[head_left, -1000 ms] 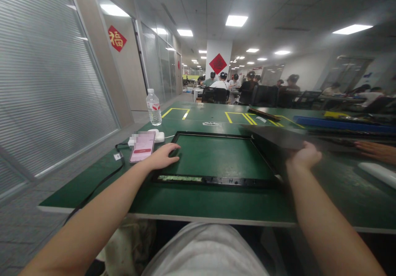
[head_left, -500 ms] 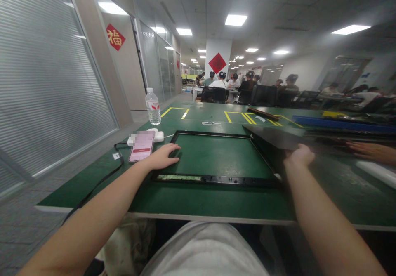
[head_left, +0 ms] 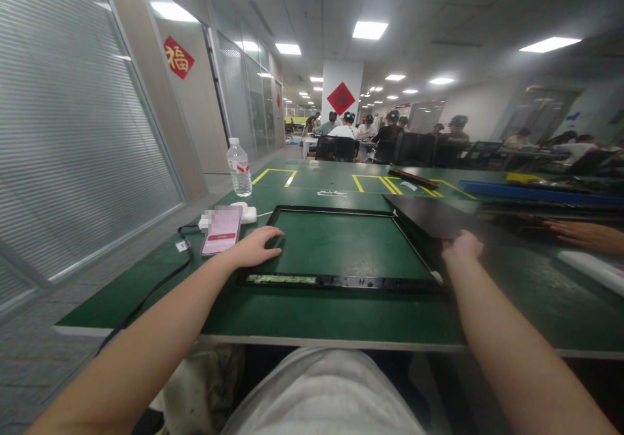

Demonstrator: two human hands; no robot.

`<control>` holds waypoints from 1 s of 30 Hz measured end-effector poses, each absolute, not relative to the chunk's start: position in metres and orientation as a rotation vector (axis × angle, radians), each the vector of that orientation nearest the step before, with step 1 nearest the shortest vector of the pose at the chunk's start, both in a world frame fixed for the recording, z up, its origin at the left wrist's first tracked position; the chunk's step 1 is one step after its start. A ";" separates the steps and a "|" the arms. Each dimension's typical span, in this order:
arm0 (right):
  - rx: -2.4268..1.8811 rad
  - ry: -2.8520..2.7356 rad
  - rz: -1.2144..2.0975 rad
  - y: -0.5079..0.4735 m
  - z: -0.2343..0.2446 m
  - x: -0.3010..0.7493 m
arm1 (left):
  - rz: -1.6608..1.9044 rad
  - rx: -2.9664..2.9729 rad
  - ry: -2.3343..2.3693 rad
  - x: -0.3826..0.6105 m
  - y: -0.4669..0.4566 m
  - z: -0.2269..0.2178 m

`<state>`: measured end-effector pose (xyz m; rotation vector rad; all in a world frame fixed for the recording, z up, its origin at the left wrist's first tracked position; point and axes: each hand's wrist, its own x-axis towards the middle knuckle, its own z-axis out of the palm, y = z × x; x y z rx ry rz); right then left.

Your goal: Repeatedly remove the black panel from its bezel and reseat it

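Observation:
A black rectangular frame lies flat on the green table in front of me. My left hand rests palm down on the frame's left edge, fingers stretched out. My right hand is closed on the near edge of a dark flat panel, which is held tilted above the frame's right side.
A pink phone with a cable and a white charger lie left of the frame. A water bottle stands further back. Another person's hand is on the right, near a white object. People sit at tables behind.
My right hand with the dark panel has moved a little to the left, towards the frame. My left hand has stayed on the frame's left edge.

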<state>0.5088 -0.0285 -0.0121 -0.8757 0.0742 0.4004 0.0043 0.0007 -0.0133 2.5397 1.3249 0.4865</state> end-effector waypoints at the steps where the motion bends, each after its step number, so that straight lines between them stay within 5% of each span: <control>1: -0.880 0.073 0.408 -0.027 -0.014 0.511 | 0.487 2.539 1.322 0.004 0.001 -0.013; 30: -0.941 0.077 0.670 -0.023 -0.026 0.530 | 0.504 2.524 1.308 0.008 -0.004 -0.010</control>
